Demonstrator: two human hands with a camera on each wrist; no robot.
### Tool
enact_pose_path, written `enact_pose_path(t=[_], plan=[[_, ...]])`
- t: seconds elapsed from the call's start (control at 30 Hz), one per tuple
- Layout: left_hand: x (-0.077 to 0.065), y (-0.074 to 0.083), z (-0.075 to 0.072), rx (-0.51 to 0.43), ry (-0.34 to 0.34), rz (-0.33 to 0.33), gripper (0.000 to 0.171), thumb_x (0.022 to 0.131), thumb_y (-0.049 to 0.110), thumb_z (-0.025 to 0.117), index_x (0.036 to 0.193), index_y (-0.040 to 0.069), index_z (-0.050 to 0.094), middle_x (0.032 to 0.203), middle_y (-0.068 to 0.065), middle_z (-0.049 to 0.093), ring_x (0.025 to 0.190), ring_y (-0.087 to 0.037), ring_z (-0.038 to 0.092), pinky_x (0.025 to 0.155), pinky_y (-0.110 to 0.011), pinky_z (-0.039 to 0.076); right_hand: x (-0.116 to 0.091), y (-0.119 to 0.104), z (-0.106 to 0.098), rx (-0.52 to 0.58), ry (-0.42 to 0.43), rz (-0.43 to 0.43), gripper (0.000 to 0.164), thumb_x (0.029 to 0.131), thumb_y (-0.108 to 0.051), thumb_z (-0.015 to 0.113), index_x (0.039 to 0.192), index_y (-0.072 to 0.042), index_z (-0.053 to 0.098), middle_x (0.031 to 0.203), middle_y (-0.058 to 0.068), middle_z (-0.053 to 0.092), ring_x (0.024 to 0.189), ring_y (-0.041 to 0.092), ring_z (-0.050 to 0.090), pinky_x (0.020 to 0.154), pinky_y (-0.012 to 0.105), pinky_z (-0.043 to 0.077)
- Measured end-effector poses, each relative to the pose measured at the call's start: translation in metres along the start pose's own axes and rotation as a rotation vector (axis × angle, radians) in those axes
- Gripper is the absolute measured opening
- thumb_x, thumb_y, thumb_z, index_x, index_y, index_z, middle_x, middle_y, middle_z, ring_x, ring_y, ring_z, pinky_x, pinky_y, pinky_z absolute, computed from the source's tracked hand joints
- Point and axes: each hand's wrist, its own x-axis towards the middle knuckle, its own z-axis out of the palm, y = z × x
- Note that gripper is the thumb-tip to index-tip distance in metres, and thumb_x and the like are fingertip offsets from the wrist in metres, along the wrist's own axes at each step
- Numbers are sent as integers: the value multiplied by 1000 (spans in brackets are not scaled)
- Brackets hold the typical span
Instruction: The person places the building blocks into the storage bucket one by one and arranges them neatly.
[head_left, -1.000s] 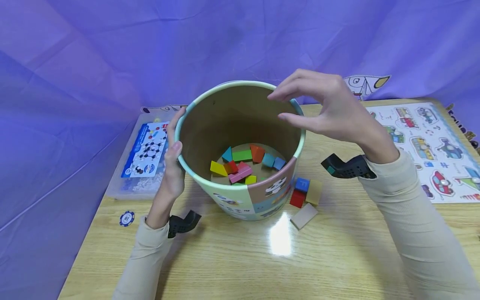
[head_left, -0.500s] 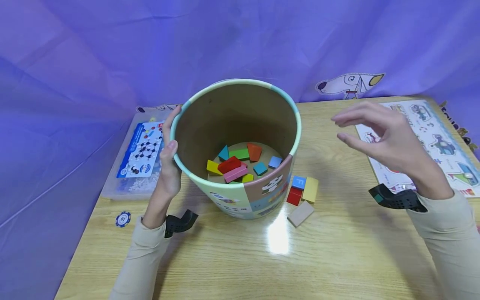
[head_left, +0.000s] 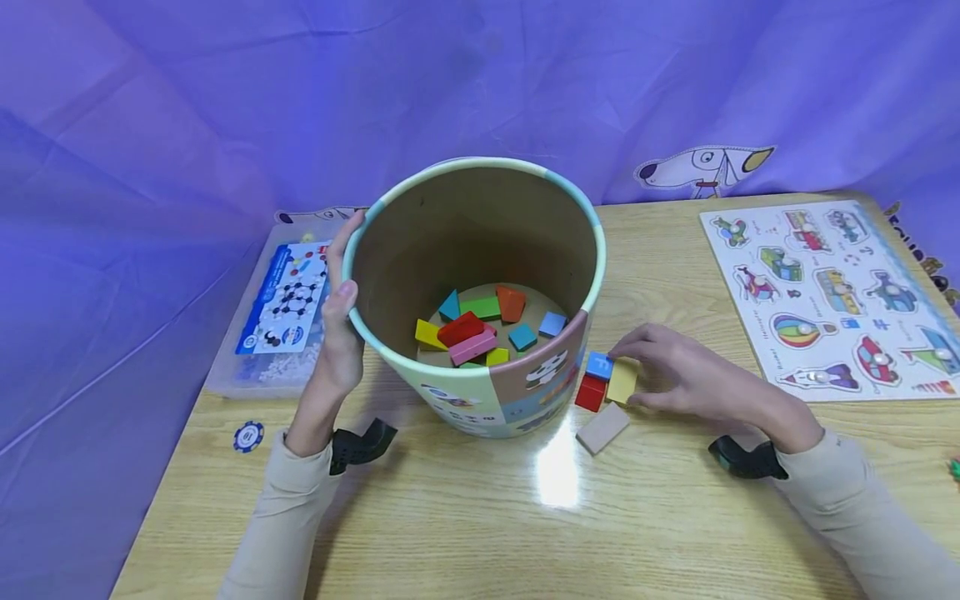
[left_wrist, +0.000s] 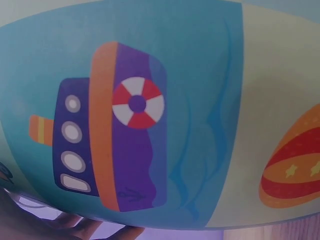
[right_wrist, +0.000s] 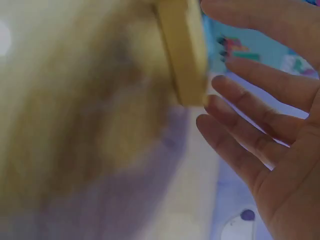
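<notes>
A large round bucket (head_left: 459, 375) with printed pictures stands on the table, several coloured blocks on its floor, among them a red block (head_left: 461, 330) and a pink block (head_left: 473, 347). My left hand (head_left: 343, 342) grips its left side, thumb at the rim and fingers along the outer wall. In the left wrist view the bucket wall (left_wrist: 200, 100) fills most of the picture. My right hand (head_left: 686, 372) is at a yellow block (head_left: 622, 382), thumb and fingers spread about it, fingertips close to its side in the right wrist view. Beside that block lie a blue block (head_left: 599, 366) and a red block (head_left: 590, 393).
A plain wooden block (head_left: 603, 428) lies just in front of the small group. A clear plastic box (head_left: 225, 367) with a molecule-picture label stands left of the bucket, a poker chip (head_left: 248, 436) in front of it. A picture puzzle board (head_left: 757, 317) lies at the right.
My right hand has gone from above the bucket's rim out to the right, then down to the yellow block. Inside the bucket, blocks have shifted and a red one lies on top. My left hand stays put.
</notes>
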Motion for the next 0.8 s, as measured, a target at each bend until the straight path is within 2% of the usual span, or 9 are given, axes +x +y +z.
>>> enact_pose_path(t=[0.13, 0.23, 0.43, 0.53, 0.8], plan=[[0, 0, 0, -13, -3, 9, 76, 92, 56, 38, 153, 14, 21, 153, -8, 28, 138, -31, 28, 110, -52, 28, 2, -2, 5, 33, -53, 70, 49, 76, -18, 80, 122, -8, 66, 124, 4, 60, 118, 22, 54, 99, 46, 45], [-1, 0, -1, -20, -6, 9, 76, 91, 55, 38, 153, 14, 21, 153, -8, 27, 138, -31, 28, 110, -52, 28, 4, -1, 5, 26, -61, 74, 48, 76, -17, 80, 121, -8, 66, 124, 4, 60, 119, 23, 54, 99, 48, 46], [0, 0, -1, -20, -7, 13, 75, 92, 55, 38, 153, 14, 22, 153, -8, 28, 137, -31, 29, 110, -51, 28, 7, 13, -2, -5, -10, 87, 41, 76, -11, 79, 115, -6, 68, 122, 9, 59, 116, 28, 53, 98, 52, 44], [0, -1, 0, -15, -4, 14, 75, 92, 55, 38, 153, 14, 22, 153, -8, 28, 137, -30, 29, 111, -52, 28, 6, 21, -4, 8, -6, 122, 44, 76, -15, 80, 117, -6, 67, 124, 9, 58, 118, 29, 51, 99, 54, 42], [1, -1, 0, -15, -4, 18, 76, 92, 55, 38, 153, 13, 22, 153, -8, 28, 137, -31, 29, 110, -52, 28, 4, 32, -1, -9, 41, 131, 45, 77, -23, 82, 118, -9, 67, 124, 11, 58, 119, 30, 50, 100, 53, 39]])
